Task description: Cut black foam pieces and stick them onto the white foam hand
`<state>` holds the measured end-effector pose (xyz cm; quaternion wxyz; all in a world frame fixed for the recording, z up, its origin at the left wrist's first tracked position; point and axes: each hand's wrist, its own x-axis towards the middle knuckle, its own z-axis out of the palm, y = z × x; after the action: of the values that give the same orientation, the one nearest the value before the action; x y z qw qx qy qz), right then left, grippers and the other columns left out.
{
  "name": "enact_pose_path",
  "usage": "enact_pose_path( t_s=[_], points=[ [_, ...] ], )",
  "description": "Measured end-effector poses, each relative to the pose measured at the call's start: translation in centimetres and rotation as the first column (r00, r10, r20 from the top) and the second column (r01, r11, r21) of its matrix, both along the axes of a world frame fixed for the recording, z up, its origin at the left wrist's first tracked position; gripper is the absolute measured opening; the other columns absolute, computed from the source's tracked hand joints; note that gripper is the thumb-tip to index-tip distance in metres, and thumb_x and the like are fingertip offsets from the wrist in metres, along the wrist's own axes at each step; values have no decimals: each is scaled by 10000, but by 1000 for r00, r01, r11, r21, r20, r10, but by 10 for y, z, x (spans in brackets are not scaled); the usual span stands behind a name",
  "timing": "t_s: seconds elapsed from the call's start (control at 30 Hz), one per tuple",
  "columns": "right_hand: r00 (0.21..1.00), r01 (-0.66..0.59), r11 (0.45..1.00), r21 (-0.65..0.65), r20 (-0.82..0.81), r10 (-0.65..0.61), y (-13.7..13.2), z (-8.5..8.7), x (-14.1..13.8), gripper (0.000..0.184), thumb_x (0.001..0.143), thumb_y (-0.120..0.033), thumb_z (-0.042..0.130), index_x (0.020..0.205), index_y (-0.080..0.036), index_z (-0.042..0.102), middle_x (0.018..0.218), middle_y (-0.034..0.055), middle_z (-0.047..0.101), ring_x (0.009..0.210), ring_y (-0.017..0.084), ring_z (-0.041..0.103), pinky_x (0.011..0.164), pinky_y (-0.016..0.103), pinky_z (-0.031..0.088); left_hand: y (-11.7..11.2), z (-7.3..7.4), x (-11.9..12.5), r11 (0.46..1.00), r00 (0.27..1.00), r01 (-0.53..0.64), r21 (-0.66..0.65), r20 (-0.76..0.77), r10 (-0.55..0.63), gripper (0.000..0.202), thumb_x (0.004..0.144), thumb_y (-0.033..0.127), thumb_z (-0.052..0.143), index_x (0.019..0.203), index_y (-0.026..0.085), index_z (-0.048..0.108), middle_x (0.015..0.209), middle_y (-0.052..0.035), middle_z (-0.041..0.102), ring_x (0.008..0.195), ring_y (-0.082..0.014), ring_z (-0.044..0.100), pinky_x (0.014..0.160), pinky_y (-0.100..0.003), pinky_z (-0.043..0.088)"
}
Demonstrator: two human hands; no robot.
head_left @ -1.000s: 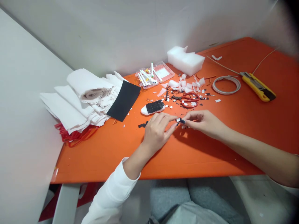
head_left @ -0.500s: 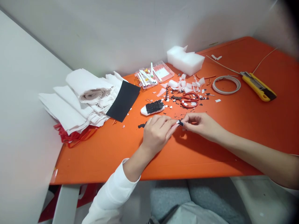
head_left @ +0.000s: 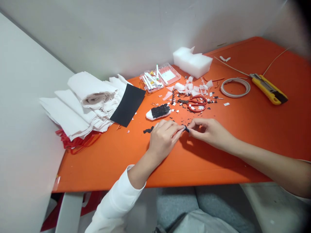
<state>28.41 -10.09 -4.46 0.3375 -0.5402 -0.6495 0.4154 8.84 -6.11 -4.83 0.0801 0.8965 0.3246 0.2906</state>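
Observation:
Above the near part of the table, my left hand (head_left: 164,136) and my right hand (head_left: 211,132) meet fingertip to fingertip. Both pinch a small black piece (head_left: 186,128), with a little white at its left end; its material is too small to make out. Just beyond my left hand lies a white foam piece (head_left: 150,115) partly covered with black patches (head_left: 160,111). A ragged black scrap (head_left: 147,130) pokes out beside my left knuckles. Red-handled scissors (head_left: 197,104) rest past my fingertips among black and white scraps.
White foam offcuts (head_left: 188,86) and a notched foam block (head_left: 193,63) lie farther back, near an open case of markers (head_left: 152,81). At right are a tape roll (head_left: 235,88) and a yellow utility knife (head_left: 269,90). Left: stacked white sheets (head_left: 80,106), a black sheet (head_left: 128,105).
The small black piece has turned slightly between my fingertips, and less of its white part shows. My hands have barely shifted; the things on the table stay put.

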Motion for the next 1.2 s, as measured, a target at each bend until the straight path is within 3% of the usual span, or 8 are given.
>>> enact_pose_path(
  t_s=[0.43,0.63,1.2],
  points=[
    [998,4,999,41,56,-6,1,0,0,150,829,-294,554,768,-192,646,688,0,675,577,130,575,538,232,402,2,0,-1,998,999,16,-55,-29,-17,155,898,267,553,916,190,685,833,-32,680,789,-151,579,738,-295,432],
    [999,-1,1000,29,55,-1,2,-2,2,135,822,-282,551,787,-194,648,720,11,677,587,135,574,541,235,422,4,-1,-1,990,999,46,-131,21,-43,171,905,256,543,972,198,689,859,-41,676,809,-151,590,744,-287,451],
    [996,-26,998,53,82,22,2,-1,3,121,821,-268,547,772,-199,634,693,5,663,576,133,560,551,234,416,4,0,2,958,995,29,-285,96,-2,91,848,187,602,877,196,688,840,-25,686,821,-155,615,755,-280,476]
  ],
)
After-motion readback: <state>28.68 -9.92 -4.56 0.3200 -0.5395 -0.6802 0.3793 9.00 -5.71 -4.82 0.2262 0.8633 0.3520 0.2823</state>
